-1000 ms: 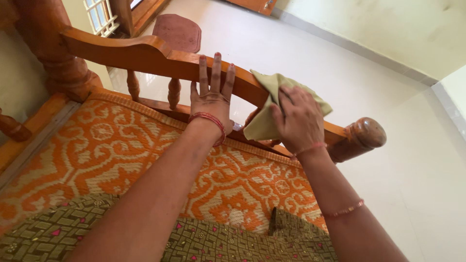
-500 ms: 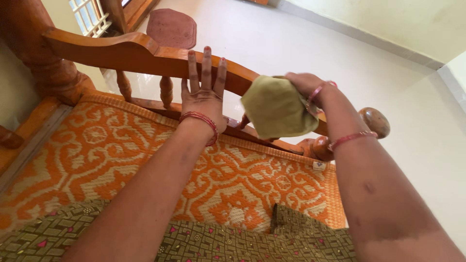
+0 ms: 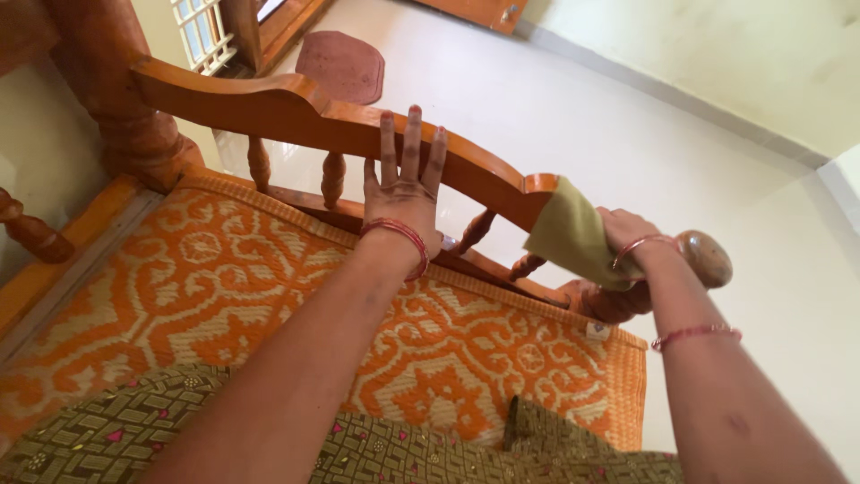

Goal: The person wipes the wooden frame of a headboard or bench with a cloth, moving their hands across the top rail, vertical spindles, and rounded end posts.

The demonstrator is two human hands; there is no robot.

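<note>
Olive-green folded cloth (image 3: 573, 240) sits bunched in the right hand (image 3: 627, 235), whose fingers are closed around it, pressed against the lower end of the glossy orange-brown carved wooden rail (image 3: 296, 112). That rail runs long from upper left down to a rounded knob (image 3: 706, 257) just beyond that hand. The left hand (image 3: 405, 193) lies flat with fingers spread, farther up the rail.

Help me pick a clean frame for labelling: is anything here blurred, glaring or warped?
Head view: left hand and wooden rail are sharp; right hand and olive cloth slightly soft; daylight glares off the pale floor; wide-angle tilt bends the room's lines.
</note>
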